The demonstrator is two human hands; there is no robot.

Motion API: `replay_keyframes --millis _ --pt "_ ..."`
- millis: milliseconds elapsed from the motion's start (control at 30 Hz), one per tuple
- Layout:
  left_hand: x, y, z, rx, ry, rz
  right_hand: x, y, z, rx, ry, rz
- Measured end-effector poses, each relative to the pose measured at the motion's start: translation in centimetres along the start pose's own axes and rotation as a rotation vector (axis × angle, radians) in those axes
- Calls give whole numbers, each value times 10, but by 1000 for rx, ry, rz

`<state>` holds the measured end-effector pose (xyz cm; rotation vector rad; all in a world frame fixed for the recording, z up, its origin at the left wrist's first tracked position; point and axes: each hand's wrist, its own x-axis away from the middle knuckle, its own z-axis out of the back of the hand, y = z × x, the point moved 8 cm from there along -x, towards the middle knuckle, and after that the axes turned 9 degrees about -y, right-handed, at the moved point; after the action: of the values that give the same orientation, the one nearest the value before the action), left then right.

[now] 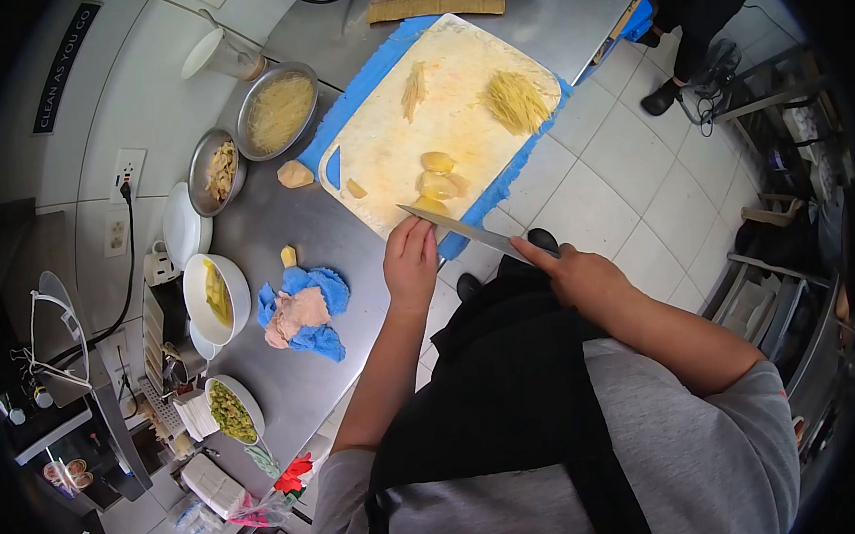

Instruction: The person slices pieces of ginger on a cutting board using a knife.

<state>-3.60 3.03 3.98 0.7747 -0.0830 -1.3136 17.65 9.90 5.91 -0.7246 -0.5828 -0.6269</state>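
Observation:
My right hand [585,277] grips a kitchen knife [474,234], its index finger stretched along the top of the blade. The blade slants over a yellow piece that looks like peeled potato [431,206] at the near edge of the white cutting board [374,145]. Bent fingers of my left hand [411,260] press against that piece, close to the knife tip. Just beyond lie more cut potato pieces [440,174]. Fine yellow strips [516,103] are heaped at the board's far right, with a smaller bundle of strips [414,91] left of them.
Blue cloth [487,205] lies under the board. To the left stand a metal bowl of strips [280,111], a metal bowl of scraps [219,171] and a white bowl [241,292]. Crumpled cloths [305,310] rest on the steel counter. Another person's leg [690,50] shows at upper right.

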Motion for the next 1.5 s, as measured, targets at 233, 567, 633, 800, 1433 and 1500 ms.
replay_keyframes --millis 233,567,633,800,1433,1500 --pt "-2 3 1 15 -1 -4 -31 -10 -3 8 83 29" --pt "-2 2 1 11 0 -4 -5 4 -1 -8 -52 -56" --pt "-3 3 1 11 4 -14 -22 -3 -1 -26 -2 -1" --pt "-3 5 1 -9 11 -38 -46 -22 12 -16 43 18" --pt "-75 1 10 -133 -464 82 -44 -28 18 -92 77 54" --pt "-82 2 6 -178 -473 67 -43 -28 20 -98 73 46"
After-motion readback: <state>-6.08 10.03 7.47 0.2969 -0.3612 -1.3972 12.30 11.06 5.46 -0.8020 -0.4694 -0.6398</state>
